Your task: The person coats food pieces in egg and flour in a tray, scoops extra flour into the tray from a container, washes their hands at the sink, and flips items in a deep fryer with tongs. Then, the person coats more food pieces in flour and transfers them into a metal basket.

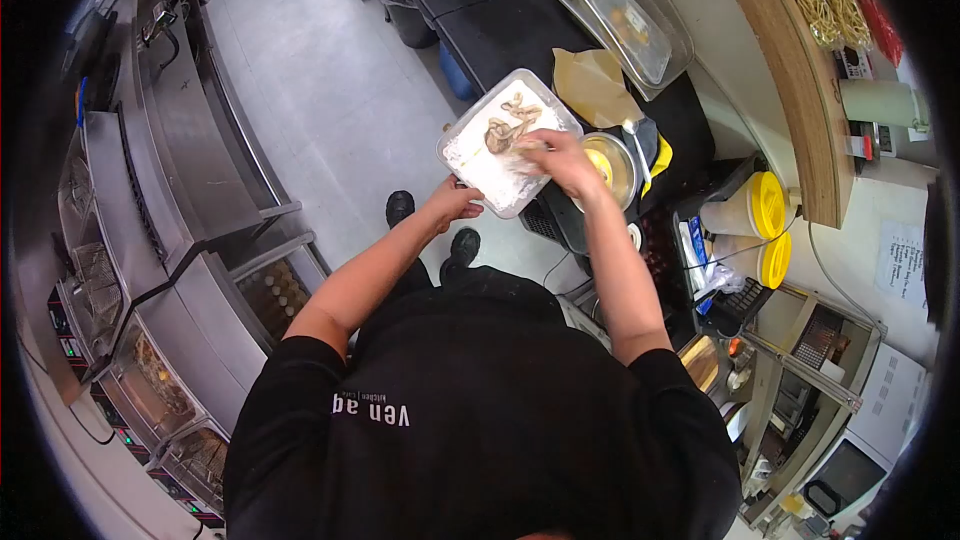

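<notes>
A clear square container [478,118] holds white powder [475,155], with pale brownish pieces [500,136] lying in it. My left hand [455,204] grips the container by its near left corner, fingers wrapped round the rim. Over the container's right part is my right hand [552,160], its fingers bent together at the powder and pieces; what they hold is blurred. Just right of that hand stands a round metal bowl [622,165] with something yellow inside.
Brown paper [590,85] and clear trays [630,25] lie on the black counter [500,25]. Yellow-lidded tubs [768,205] stand at the right below a wooden shelf [790,70]. Steel fryers [165,370] line the left side.
</notes>
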The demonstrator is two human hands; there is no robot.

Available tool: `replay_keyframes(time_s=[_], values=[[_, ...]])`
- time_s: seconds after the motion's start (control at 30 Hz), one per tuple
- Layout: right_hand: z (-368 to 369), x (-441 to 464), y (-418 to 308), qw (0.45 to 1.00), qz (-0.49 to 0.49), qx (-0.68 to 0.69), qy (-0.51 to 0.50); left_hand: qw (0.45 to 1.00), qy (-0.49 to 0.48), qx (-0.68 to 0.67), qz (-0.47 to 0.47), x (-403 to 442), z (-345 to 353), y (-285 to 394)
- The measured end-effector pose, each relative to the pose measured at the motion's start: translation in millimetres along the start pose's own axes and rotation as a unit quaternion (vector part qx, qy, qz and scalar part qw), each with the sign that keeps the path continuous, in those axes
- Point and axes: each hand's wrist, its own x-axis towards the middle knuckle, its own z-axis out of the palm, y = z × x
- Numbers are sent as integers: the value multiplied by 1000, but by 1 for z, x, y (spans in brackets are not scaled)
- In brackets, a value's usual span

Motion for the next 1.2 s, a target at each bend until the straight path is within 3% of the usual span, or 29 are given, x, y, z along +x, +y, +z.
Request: replay_keyframes(time_s=[0.1, 0.17, 0.23, 0.47, 0.53, 0.83, 0.93, 0.97, 1.03, 1.07, 1.13, 1.2], values=[[27, 17, 9, 999, -23, -40, 19, 1000, -5, -14, -10, -3, 2, -2], [34, 34, 10, 951, -120, -280, 52, 1000, -11, -6, -6, -3, 0, 3], [38, 52, 13, 963, -96, -248, 53, 1000, -9, -5, -3, 0, -2, 1], [25, 48, 8, 915, -185, -348, 89, 1000, -4, 0, -12, 2, -5, 2], [12, 55, 20, 962, -23, -269, 51, 1000, -5, 0, -12, 3, -5, 1], [-42, 73, 20, 929, -50, -349, 113, 1000, 8, -2, -14, 9, -6, -3], [-64, 51, 6, 903, -169, -351, 183, 1000, 0, -9, -15, 9, -6, -3], [-76, 41, 7, 902, -166, -352, 186, 1000, 2, -13, -17, 8, -4, -2], [-106, 22, 13, 960, -47, -226, 157, 1000, -1, -10, -18, 7, -3, -2], [-119, 15, 21, 960, -46, -227, 160, 1000, 1, -8, -16, 8, -3, -2], [-135, 11, 59, 898, 65, -413, 134, 1000, -1, -7, -18, 9, -3, -2], [-134, 11, 113, 872, 25, -454, 182, 1000, 2, -5, -20, 7, -3, 0]])
